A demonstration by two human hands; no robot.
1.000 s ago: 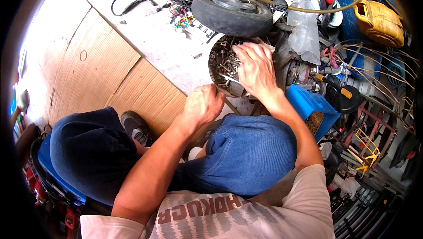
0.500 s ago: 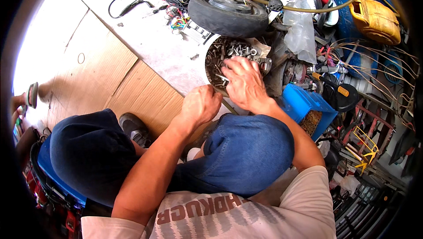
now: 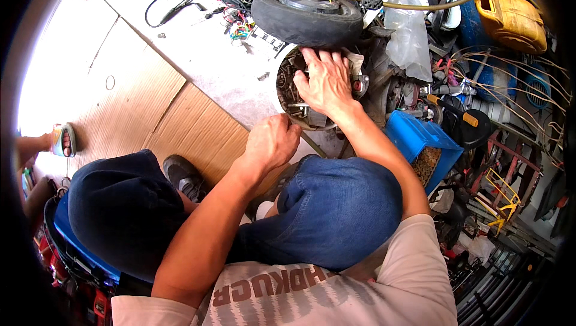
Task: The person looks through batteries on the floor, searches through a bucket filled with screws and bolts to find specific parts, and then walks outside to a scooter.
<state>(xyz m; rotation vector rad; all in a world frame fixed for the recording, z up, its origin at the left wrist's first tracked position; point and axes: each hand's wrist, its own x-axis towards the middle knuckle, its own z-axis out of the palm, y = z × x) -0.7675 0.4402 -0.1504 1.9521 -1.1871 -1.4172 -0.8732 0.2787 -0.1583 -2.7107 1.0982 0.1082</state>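
Right hand: the right hand [image 3: 327, 86] is palm down over the bucket, fingers slightly spread and thumb standing apart; whether the fingertips touch anything underneath cannot be told.
Left hand: the left hand [image 3: 273, 141] is curled into a loose fist at the near left edge of the bucket; whether its fingers pinch the rim or anything else cannot be told.
Bucket: the round bucket [image 3: 279, 83] is directly under the right fingers and just beyond the left knuckles.
Screws: a heap of dark screws and bolts [image 3: 290, 86] fills the bucket to the left of the right thumb, partly hidden by that hand.
Wheel: a black wheel [image 3: 306, 23] lies just beyond the right fingertips.
Plastic bag: a clear bag [image 3: 409, 47] lies to the right of the right fingers.
Blue bin: a blue bin [image 3: 414, 126] is nearer the body than the right fingers and off to their right, with brown bits [image 3: 427, 164] inside.
Cardboard: a flat brown sheet [image 3: 129, 101] spreads left of the left fingers.
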